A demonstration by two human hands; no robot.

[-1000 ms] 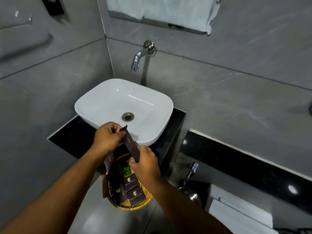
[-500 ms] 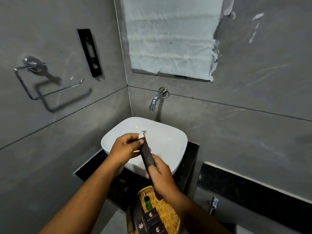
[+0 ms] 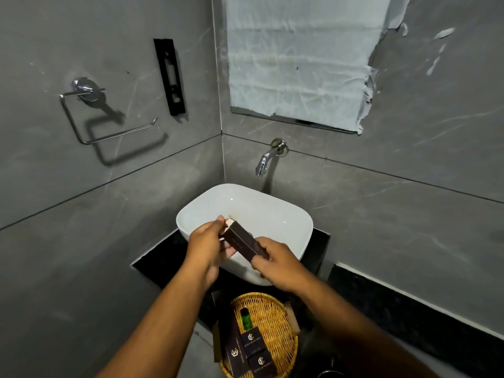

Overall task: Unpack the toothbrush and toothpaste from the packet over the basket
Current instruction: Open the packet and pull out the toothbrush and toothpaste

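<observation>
I hold a long dark brown packet (image 3: 243, 242) in front of the white basin (image 3: 259, 208). My left hand (image 3: 209, 245) grips its upper end, where a pale open flap shows. My right hand (image 3: 278, 261) grips the lower end. Below my forearms, a round woven basket (image 3: 275, 320) holds several dark brown boxes (image 3: 252, 341) with a logo and a small green bottle (image 3: 246, 319). No toothbrush or toothpaste is visible outside the packet.
The basin sits on a black counter (image 3: 155, 261) in a corner of grey tiled walls. A chrome tap (image 3: 266, 158) juts out above it, under a paper-covered mirror (image 3: 297, 58). A chrome towel ring (image 3: 109, 115) and a black bracket (image 3: 169, 76) hang on the left wall.
My view has tilted up, so the basket slid to the bottom edge. The packet turned from near upright to slanting down to the right, with both hands still on it.
</observation>
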